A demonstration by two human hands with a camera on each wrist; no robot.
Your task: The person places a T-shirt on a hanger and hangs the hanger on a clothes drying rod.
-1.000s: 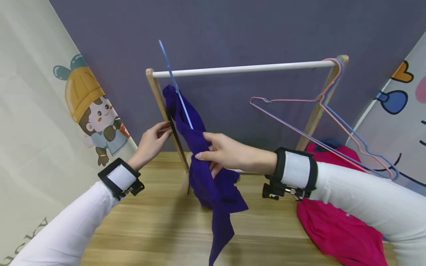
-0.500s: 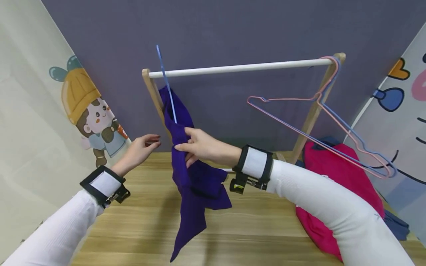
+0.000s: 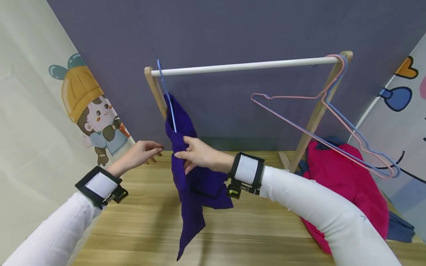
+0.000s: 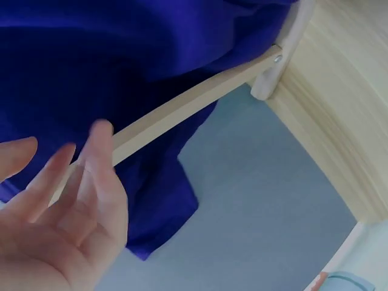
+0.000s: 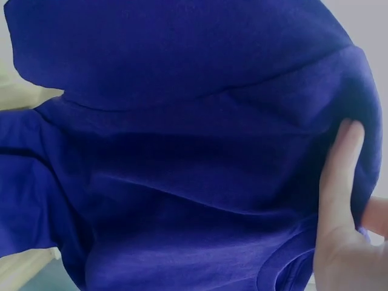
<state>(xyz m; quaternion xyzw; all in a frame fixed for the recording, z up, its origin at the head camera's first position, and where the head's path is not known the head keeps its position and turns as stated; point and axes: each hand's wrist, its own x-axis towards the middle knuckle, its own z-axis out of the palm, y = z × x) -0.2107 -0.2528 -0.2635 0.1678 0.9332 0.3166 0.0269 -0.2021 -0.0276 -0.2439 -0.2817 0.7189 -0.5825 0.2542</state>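
Note:
A purple shirt (image 3: pixel 183 181) hangs on a blue hanger (image 3: pixel 170 105) at the left end of the white rail (image 3: pixel 243 67). The hanger's hook reaches just above the rail; whether it bears on it I cannot tell. My right hand (image 3: pixel 199 153) pinches the shirt's near shoulder, thumb on one side and fingers on the other. In the right wrist view the ribbed neckline (image 5: pixel 285 257) lies close to that hand. My left hand (image 3: pixel 141 153) is held just left of the shirt, fingers loosely bent, holding nothing. The left wrist view has it beside a wooden bar (image 4: pixel 182 109).
Pink (image 3: pixel 289 97) and blue hangers (image 3: pixel 346 114) hang together at the rail's right end. Below them a crimson garment (image 3: pixel 349 177) lies heaped, with dark blue cloth (image 3: pixel 399 227) beside it. A wooden left post (image 3: pixel 155 90) stands close behind the shirt.
The shirt and hanger have shifted left, and the hook has come down to rail height. My left hand has drawn away from the left post, down and left.

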